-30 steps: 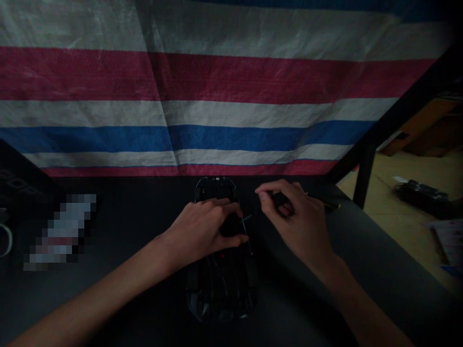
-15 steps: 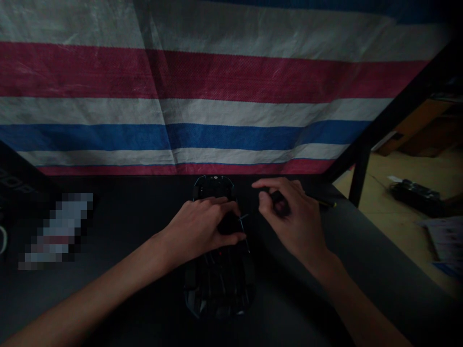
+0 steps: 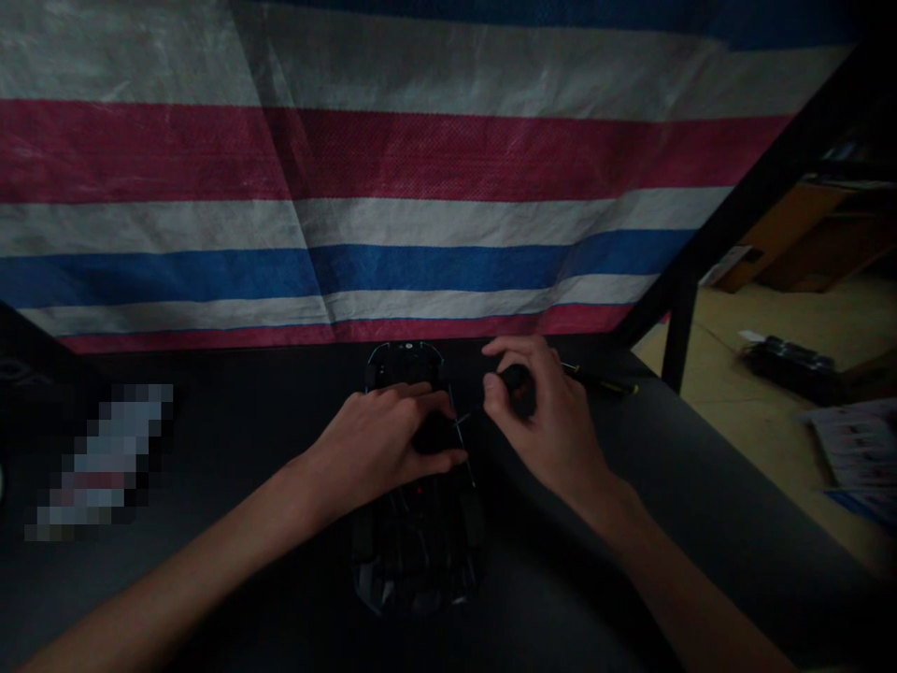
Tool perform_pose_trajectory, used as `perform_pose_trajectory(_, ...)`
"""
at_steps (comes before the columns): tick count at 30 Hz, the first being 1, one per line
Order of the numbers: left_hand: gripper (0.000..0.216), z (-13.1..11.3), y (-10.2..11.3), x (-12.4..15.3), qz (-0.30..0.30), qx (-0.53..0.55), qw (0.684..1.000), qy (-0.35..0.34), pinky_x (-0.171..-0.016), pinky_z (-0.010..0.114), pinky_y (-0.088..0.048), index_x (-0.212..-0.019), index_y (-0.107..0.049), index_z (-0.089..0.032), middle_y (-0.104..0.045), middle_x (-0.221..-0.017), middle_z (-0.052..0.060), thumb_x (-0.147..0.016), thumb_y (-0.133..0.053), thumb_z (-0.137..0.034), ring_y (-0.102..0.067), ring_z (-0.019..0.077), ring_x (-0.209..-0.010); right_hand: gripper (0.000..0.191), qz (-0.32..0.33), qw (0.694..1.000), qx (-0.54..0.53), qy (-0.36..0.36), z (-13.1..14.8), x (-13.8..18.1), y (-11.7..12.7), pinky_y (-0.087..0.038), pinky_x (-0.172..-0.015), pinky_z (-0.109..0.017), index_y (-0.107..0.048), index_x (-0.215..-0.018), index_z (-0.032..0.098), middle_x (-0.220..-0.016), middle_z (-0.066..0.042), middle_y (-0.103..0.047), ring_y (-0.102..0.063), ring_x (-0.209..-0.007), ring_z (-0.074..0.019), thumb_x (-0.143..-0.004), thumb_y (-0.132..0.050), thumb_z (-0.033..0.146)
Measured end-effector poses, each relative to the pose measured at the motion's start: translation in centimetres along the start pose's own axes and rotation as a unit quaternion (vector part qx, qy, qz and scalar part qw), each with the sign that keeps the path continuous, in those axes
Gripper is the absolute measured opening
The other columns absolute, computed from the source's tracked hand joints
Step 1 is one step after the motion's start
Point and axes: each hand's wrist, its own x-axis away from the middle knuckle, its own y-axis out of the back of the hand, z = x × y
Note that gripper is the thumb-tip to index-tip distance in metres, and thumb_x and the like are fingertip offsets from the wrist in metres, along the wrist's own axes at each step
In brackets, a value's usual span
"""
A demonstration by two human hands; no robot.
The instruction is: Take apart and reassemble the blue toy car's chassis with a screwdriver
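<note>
A dark toy car body (image 3: 420, 547) lies lengthwise on a black table (image 3: 245, 439), dim and hard to read. My left hand (image 3: 382, 439) rests on top of its middle, fingers curled over a dark part. A thin light wire (image 3: 463, 421) sticks out beside that hand. My right hand (image 3: 543, 421) hovers just right of the car, fingers curled round a dark-handled tool (image 3: 595, 381) with a yellow tip pointing right. Its thumb and forefinger pinch close to the wire.
A striped red, white and blue tarp (image 3: 392, 178) hangs behind the table. A blurred-out object (image 3: 98, 463) lies at the left. A black frame post (image 3: 676, 336) stands at the right corner. Beyond it, a dark device (image 3: 791, 360) and papers (image 3: 855, 439) lie on the floor.
My right hand has moved slightly left, nearer the wire and my left hand. The view has shifted a little. My left hand keeps its place on the car.
</note>
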Motion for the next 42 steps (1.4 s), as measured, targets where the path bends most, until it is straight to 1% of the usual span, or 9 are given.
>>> perform_pose_trajectory(2, 0.04, 0.0, 0.0, 0.0, -0.001, 0.001, 1.0, -0.002, -0.075, 0.033, -0.051, -0.124, -0.066, -0.028, -0.072, -0.126, 0.003, -0.098, -0.063, -0.059, -0.072, 0.0253, -0.105, 0.018, 0.006, 1.0, 0.006, 0.019, 0.1, -0.1, 0.0, -0.048, -0.08, -0.036, -0.058, -0.113, 0.026, -0.096, -0.002, -0.069, -0.065, -0.085, -0.0203, -0.096, -0.057, 0.022)
perform_pose_trajectory(6, 0.043, 0.0, 0.0, -0.1, 0.003, -0.003, 1.0, 0.0, -0.073, 0.033, -0.051, -0.126, -0.066, -0.029, -0.073, -0.124, 0.003, -0.098, -0.061, -0.061, -0.073, 0.0256, -0.102, 0.005, 0.008, 1.0, 0.006, 0.009, 0.1, -0.2, 0.1, -0.046, -0.073, -0.034, -0.058, -0.1, 0.027, -0.084, 0.003, -0.068, -0.059, -0.065, -0.0159, -0.099, -0.058, 0.023)
perform_pose_trajectory(10, 0.042, 0.1, -0.1, -0.1, 0.0, -0.003, 1.0, -0.002, -0.075, 0.034, -0.052, -0.125, -0.065, -0.03, -0.072, -0.127, 0.001, -0.097, -0.062, -0.06, -0.073, 0.0259, -0.104, 0.022, 0.018, 0.999, 0.004, 0.041, 0.0, -0.1, 0.0, -0.048, -0.085, -0.038, -0.055, -0.116, 0.027, -0.108, -0.004, -0.072, -0.066, -0.094, -0.0228, -0.096, -0.055, 0.019)
perform_pose_trajectory(14, 0.042, 0.1, -0.2, -0.1, 0.002, -0.001, 1.0, -0.005, -0.077, 0.033, -0.052, -0.126, -0.066, -0.03, -0.072, -0.129, 0.002, -0.098, -0.061, -0.061, -0.072, 0.0269, -0.11, 0.009, 0.014, 1.0, 0.015, 0.017, 0.0, 0.0, 0.0, -0.048, -0.074, -0.035, -0.059, -0.105, 0.028, -0.089, 0.001, -0.07, -0.059, -0.068, -0.0171, -0.097, -0.06, 0.023)
perform_pose_trajectory(18, 0.042, 0.2, -0.2, 0.0, -0.002, -0.002, 1.0, -0.003, -0.074, 0.033, -0.051, -0.125, -0.065, -0.029, -0.072, -0.127, 0.002, -0.097, -0.061, -0.061, -0.073, 0.0269, -0.105, 0.023, 0.021, 0.999, -0.002, 0.031, 0.0, -0.1, 0.1, -0.05, -0.079, -0.035, -0.057, -0.114, 0.026, -0.102, -0.003, -0.07, -0.064, -0.086, -0.0205, -0.093, -0.055, 0.018)
perform_pose_trajectory(22, 0.042, 0.1, -0.1, 0.0, 0.001, -0.004, 1.0, 0.0, -0.073, 0.034, -0.051, -0.125, -0.064, -0.03, -0.072, -0.127, 0.002, -0.098, -0.06, -0.061, -0.073, 0.0268, -0.103, 0.001, 0.016, 1.0, -0.007, -0.015, -0.5, 0.0, 0.0, -0.048, -0.066, -0.03, -0.058, -0.099, 0.027, -0.091, -0.001, -0.068, -0.061, -0.077, -0.018, -0.098, -0.057, 0.026)
perform_pose_trajectory(24, 0.042, 0.0, 0.0, 0.0, 0.006, -0.005, 1.0, 0.003, -0.075, 0.033, -0.052, -0.125, -0.065, -0.029, -0.072, -0.128, 0.003, -0.098, -0.06, -0.061, -0.073, 0.0264, -0.103, 0.003, 0.01, 0.999, -0.02, -0.027, -0.8, -0.1, -0.1, -0.049, -0.065, -0.029, -0.058, -0.1, 0.027, -0.089, 0.0, -0.068, -0.06, -0.075, -0.0167, -0.098, -0.06, 0.028)
perform_pose_trajectory(34, 0.041, 0.0, -0.1, 0.0, 0.002, -0.008, 1.0, -0.005, -0.077, 0.033, -0.053, -0.127, -0.064, -0.03, -0.071, -0.129, 0.002, -0.098, -0.061, -0.059, -0.072, 0.0271, -0.108, 0.032, 0.045, 0.988, -0.142, 0.03, -1.2, -0.6, 0.6, -0.054, -0.093, -0.04, -0.055, -0.121, 0.028, -0.111, -0.004, -0.067, -0.067, -0.104, -0.0206, -0.092, -0.06, 0.016)
perform_pose_trajectory(42, 0.044, 0.0, 0.0, 0.0, 0.007, -0.021, 1.0, -0.002, -0.076, 0.033, -0.053, -0.125, -0.065, -0.027, -0.071, -0.127, 0.004, -0.099, -0.058, -0.062, -0.073, 0.0261, -0.104, 0.027, 0.033, 0.929, -0.366, -0.04, -0.3, -0.3, -0.2, -0.047, -0.073, -0.035, -0.047, -0.093, 0.026, -0.079, 0.005, -0.054, -0.056, -0.074, -0.0152, -0.082, -0.048, 0.002)
